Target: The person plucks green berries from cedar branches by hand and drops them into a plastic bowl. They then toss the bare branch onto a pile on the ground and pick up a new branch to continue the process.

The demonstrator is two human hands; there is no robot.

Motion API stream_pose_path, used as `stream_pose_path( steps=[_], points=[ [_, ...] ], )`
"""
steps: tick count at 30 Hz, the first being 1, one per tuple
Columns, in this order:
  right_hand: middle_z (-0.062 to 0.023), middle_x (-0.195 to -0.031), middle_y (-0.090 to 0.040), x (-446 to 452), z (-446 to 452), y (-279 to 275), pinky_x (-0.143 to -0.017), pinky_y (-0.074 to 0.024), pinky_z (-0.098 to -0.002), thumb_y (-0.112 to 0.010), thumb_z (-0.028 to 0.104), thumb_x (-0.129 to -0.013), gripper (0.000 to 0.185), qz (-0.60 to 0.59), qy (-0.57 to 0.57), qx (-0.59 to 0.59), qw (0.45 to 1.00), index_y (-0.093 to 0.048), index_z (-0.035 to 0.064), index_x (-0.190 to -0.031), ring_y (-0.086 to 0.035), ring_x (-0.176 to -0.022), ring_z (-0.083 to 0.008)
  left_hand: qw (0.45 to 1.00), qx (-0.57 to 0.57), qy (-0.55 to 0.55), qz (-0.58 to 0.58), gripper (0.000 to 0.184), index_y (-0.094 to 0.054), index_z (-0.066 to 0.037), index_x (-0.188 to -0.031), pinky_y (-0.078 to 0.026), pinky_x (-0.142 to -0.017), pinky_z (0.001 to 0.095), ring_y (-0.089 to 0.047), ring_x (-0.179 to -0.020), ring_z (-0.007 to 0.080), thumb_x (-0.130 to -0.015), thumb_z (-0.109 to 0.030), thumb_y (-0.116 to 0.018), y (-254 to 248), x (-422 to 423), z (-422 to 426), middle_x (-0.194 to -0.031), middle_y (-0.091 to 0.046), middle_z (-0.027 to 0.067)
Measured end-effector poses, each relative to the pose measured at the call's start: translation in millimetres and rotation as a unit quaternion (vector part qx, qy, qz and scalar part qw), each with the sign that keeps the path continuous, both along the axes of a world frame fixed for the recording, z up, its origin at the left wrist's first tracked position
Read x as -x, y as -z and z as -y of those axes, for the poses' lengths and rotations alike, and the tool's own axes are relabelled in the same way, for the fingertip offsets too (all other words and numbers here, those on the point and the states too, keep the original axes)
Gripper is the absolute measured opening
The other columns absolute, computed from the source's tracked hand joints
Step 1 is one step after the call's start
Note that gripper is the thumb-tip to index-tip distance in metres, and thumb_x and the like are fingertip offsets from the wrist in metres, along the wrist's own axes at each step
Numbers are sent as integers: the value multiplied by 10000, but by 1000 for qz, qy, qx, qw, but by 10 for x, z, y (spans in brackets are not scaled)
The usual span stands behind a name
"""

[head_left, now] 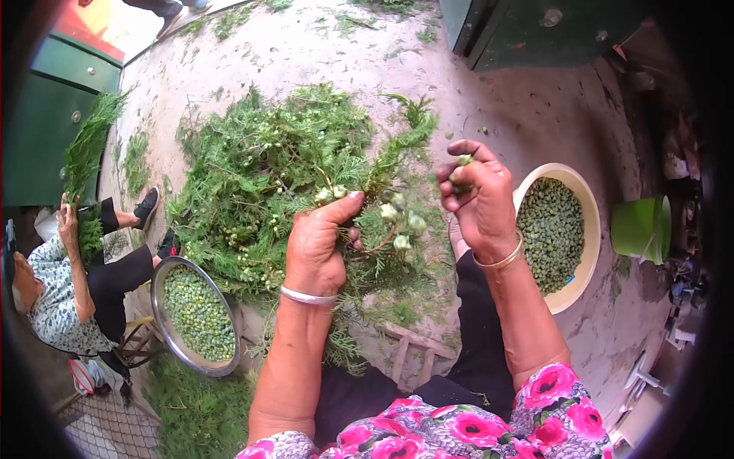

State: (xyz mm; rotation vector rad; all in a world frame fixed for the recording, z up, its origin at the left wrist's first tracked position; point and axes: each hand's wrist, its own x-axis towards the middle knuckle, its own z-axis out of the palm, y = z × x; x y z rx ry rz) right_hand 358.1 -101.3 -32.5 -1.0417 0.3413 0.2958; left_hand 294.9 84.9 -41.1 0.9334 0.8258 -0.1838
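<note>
My left hand (319,249) is closed round a green cypress-like branch (397,149). Pale green cones (394,214) hang on its twigs just right of the fingers. Raised to the right of the branch, my right hand (483,191) pinches a small green cone (463,161) between thumb and fingers. A cream basin (590,252) filled with small green cones stands on the floor right of my right wrist. Beyond my left hand a large heap of leafy branches (245,176) covers the floor.
At the left a seated person (65,306) holds a leafy branch (90,145). A metal tray (158,302) of green cones stands nearby. A green bucket (641,228) is at the right. Green cabinets (535,30) stand at the top, and a small wooden frame (417,340) lies before me.
</note>
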Motion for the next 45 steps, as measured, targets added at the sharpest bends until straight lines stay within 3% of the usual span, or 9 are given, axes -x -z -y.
stream_pose_path(
  steps=[11, 19, 21, 25, 35, 37, 39, 41, 45],
  points=[
    [-12, -837, -652, 124, -125, -38, -555, -432, -197, -707, 83, -785, 203, 90, -267, 157, 946, -663, -11, -958, -566, -672, -54, 999, -32, 19, 33, 132, -670, -2, -918, -409, -455, 223, -542, -566, 102, -811, -80, -675, -42, 0, 0, -804, -664, 45],
    [-68, -881, -683, 145, -212, 99, -674, -488, -262, -690, 57, -787, 243, 168, -176, 103, 964, -655, -22, -1015, -590, -722, -113, 998, -35, 11, 52, 110, -652, -27, -846, -408, -420, 230, -521, -504, 102, -765, -61, -718, -32, -14, 141, -711, -627, 22],
    [-86, -833, -668, 135, -142, 191, -569, -475, -254, -625, 56, -836, 166, 196, -186, 280, 921, -637, -39, -972, -569, -627, -110, 999, -23, 14, 46, 113, -649, -28, -841, -405, -417, 231, -516, -501, 103, -761, -63, -721, -26, -10, 147, -711, -624, 22],
    [-77, -698, -598, -131, 131, 97, -397, -352, -205, -541, 97, -873, 136, 3, 24, 22, 999, -584, -3, -791, -480, -511, -78, 999, -31, 32, 29, 144, -674, -33, -928, -402, -460, 222, -560, -590, 90, -800, -95, -693, -6, 51, 24, -828, -668, 23],
    [-4, -652, -610, 111, -83, -88, -455, -380, -181, -716, 64, -771, 88, 76, -180, 59, 979, -653, 2, -778, -506, -543, -28, 999, -9, 14, 44, 143, -669, -27, -942, -454, -527, 234, -601, -663, 109, -809, -75, -687, -54, -20, 55, -847, -675, 39],
    [25, -658, -604, 205, -201, -68, -477, -397, -187, -717, 77, -787, 94, 229, -104, 180, 951, -675, 2, -826, -505, -562, -15, 997, -48, -22, 59, 140, -670, -13, -913, -432, -465, 229, -569, -586, 95, -778, -35, -698, -71, -40, 148, -805, -672, 38],
    [-12, -642, -613, 226, -197, -22, -496, -425, -218, -711, 57, -770, 128, 224, -110, 188, 950, -685, 15, -888, -528, -537, -66, 997, -48, -14, 65, 146, -668, -14, -912, -433, -461, 230, -572, -584, 95, -772, -30, -702, -33, -26, 191, -796, -668, 38],
    [-87, -651, -623, 167, -199, 26, -511, -445, -266, -694, 25, -739, 192, 422, -94, 366, 824, -683, 30, -930, -564, -526, -156, 996, -48, -8, 71, 152, -666, -14, -912, -434, -456, 232, -574, -583, 96, -766, -24, -706, -20, -9, 203, -787, -665, 37],
    [-139, -665, -613, 156, -198, 103, -526, -444, -330, -694, 27, -717, 156, 479, -110, 409, 769, -645, 21, -866, -591, -558, -241, 996, -67, 23, 53, 151, -658, -24, -899, -418, -424, 232, -552, -535, 103, -756, -8, -706, -48, -6, 230, -777, -652, 36]
  ],
)
